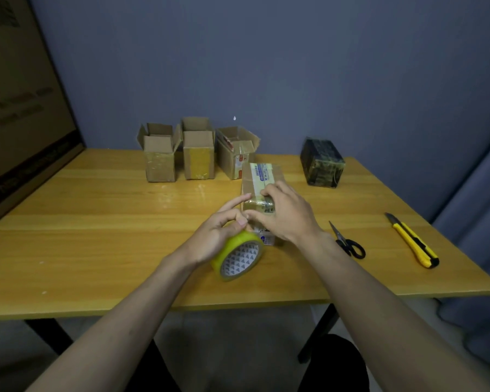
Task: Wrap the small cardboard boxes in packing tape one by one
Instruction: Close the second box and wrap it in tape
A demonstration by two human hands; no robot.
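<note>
A small cardboard box (262,178) with a printed label lies mid-table, partly banded with clear tape. My right hand (285,212) rests over its near end, fingers curled down on the taped edge. My left hand (222,230) grips a yellow-green roll of packing tape (239,257) just in front of the box, index finger stretched toward the box's left side. Both thumbs meet at the tape's free end against the box. The box's near face is hidden by my hands.
Three open cardboard boxes (160,154) (198,149) (235,152) stand in a row at the back. A dark wrapped box (321,162) sits back right. Black scissors (348,241) and a yellow utility knife (413,241) lie right of my hands on the wooden table (96,222).
</note>
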